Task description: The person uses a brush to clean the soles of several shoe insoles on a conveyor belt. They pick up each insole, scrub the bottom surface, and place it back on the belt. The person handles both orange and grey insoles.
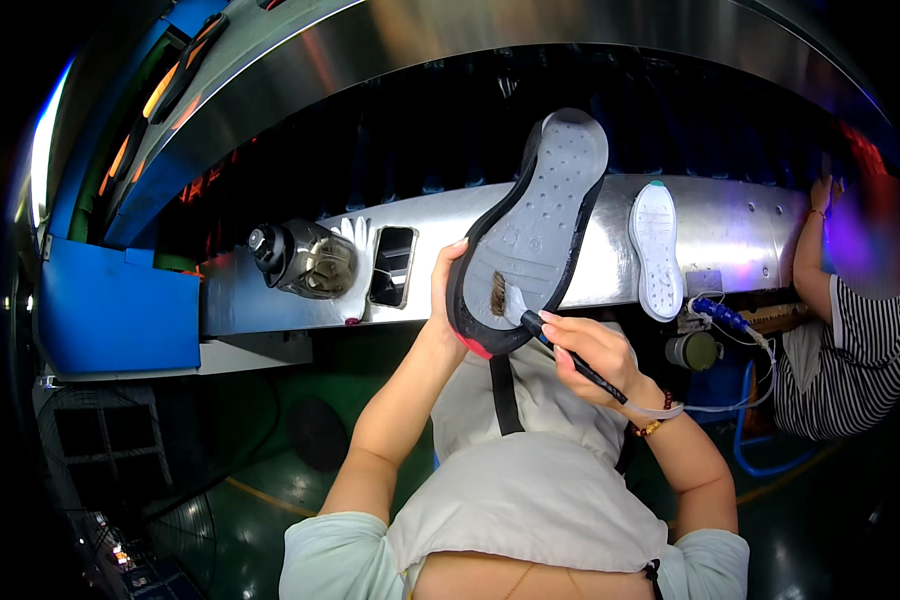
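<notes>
Apron, pale grey, lies nearest the lens, just below the steel bench. Left hand grips the heel edge of a grey shoe sole, fingers curled round it, held tilted up in front of the bench. Right hand is closed on a black brush, bristles touching the sole's heel; a white sole lies on the bench, and a dark bottle at the bench's left.

No packages, labels, signs or screens.
</notes>
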A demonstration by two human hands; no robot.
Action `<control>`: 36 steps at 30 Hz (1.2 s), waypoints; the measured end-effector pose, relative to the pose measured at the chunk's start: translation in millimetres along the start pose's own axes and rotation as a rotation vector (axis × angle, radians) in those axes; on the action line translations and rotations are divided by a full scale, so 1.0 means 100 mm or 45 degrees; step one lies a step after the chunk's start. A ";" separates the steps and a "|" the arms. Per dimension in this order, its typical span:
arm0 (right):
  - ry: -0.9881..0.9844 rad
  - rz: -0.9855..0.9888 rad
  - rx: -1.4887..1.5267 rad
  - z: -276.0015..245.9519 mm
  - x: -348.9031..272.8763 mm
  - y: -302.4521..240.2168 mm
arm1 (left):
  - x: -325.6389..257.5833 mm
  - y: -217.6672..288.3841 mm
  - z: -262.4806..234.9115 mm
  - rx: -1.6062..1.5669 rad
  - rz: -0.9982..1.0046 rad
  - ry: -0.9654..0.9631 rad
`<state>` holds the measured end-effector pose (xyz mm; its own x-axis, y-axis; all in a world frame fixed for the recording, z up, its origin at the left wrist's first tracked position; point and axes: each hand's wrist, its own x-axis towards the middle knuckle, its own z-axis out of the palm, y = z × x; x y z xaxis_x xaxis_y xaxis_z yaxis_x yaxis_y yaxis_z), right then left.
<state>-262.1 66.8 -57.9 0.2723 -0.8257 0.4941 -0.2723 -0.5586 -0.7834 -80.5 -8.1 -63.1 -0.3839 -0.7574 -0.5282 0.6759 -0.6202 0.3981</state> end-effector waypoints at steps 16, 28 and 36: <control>-0.002 0.107 -0.330 -0.30 -0.02 0.54 | -0.03 -0.10 0.00 -0.019 -0.149 0.150; 0.438 0.638 1.480 -0.77 -0.23 0.07 | -0.42 0.50 -0.11 0.341 -0.152 -0.074; 1.265 0.766 1.681 -0.85 -0.60 0.38 | 0.00 1.14 1.48 0.027 0.513 -0.589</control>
<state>-367.3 88.8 -85.2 -0.3285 -0.8869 -0.3248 0.8854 -0.1694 -0.4328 -96.0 -109.1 93.6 -0.3374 -0.9403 0.0457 0.8139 -0.2670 0.5160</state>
